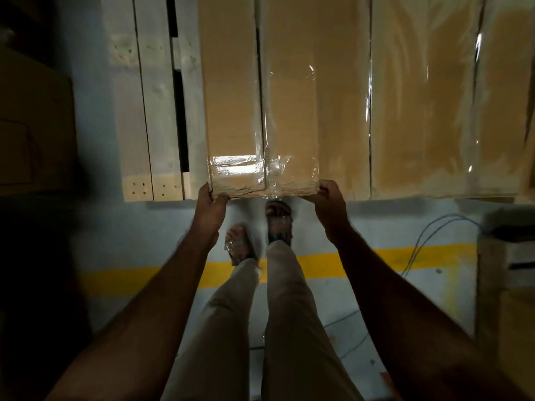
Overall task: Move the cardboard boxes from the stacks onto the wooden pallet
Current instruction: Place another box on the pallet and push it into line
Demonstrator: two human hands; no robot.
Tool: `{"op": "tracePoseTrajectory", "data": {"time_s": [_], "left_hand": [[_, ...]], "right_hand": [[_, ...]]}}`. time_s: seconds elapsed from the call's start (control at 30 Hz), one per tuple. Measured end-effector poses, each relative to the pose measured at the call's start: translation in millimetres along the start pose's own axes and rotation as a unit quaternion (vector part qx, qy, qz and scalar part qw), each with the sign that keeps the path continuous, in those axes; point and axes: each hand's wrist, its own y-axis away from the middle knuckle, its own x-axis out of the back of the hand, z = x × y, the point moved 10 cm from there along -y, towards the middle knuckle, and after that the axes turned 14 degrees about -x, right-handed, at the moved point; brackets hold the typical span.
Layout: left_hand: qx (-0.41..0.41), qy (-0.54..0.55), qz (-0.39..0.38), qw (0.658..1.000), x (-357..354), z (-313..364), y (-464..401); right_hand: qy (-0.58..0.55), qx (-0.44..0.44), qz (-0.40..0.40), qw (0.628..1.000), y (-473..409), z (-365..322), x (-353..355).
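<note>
Cardboard, long and narrow, wrapped at its near end in clear film that glares under the light: the held box (pixel 262 111) lies lengthwise on the wooden pallet (pixel 150 111), its near end at the pallet's front edge. Relative to the pallet, it sits toward the middle, with bare slats to one side of it and more cardboard boxes (pixel 419 111) laid parallel, just beside it, on the other.

Hands: the left hand (pixel 209 209) grips the near left corner, thumb curled under the end face. The right hand (pixel 331 204) grips the near right corner, fingers curled over the top edge. Hands apart, one per corner.

Handling, judged: the box looks stiff along its length, though the end face is creased and a little crushed, so the corners may give under a hard squeeze. The film looks slick; grip likely better on bare board or with fingers hooked under the end. Weight cannot be told; two-handed hold suggests it is not trivial. A dark seam runs along the top, so it may be two slim boxes bundled by the film; cannot tell.

Floor in front of the pallet: a yellow line (pixel 405 256) and a loose blue cable (pixel 428 235), near the person's sandalled feet (pixel 260 230).
</note>
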Motion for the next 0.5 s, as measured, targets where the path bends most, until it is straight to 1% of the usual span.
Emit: {"op": "tracePoseTrajectory", "data": {"time_s": [0.1,0.17,0.3,0.43,0.5], "left_hand": [[0.021,-0.003,-0.016,1.0,0,-10,6],[0.037,-0.004,-0.023,0.999,0,-14,7],[0.043,-0.012,-0.031,0.999,-6,-16,8],[0.062,-0.02,-0.045,0.997,-10,-22,12],[0.076,-0.017,-0.047,0.996,-10,-26,15]], "right_hand": [[0.008,0.005,0.015,1.0,4,5,1],[0.013,0.004,0.012,1.0,4,10,-2],[0.034,0.004,0.006,0.999,-1,17,-5],[0.095,0.058,0.015,0.994,-1,15,-10],[0.11,0.066,0.011,0.992,1,16,-13]]}}
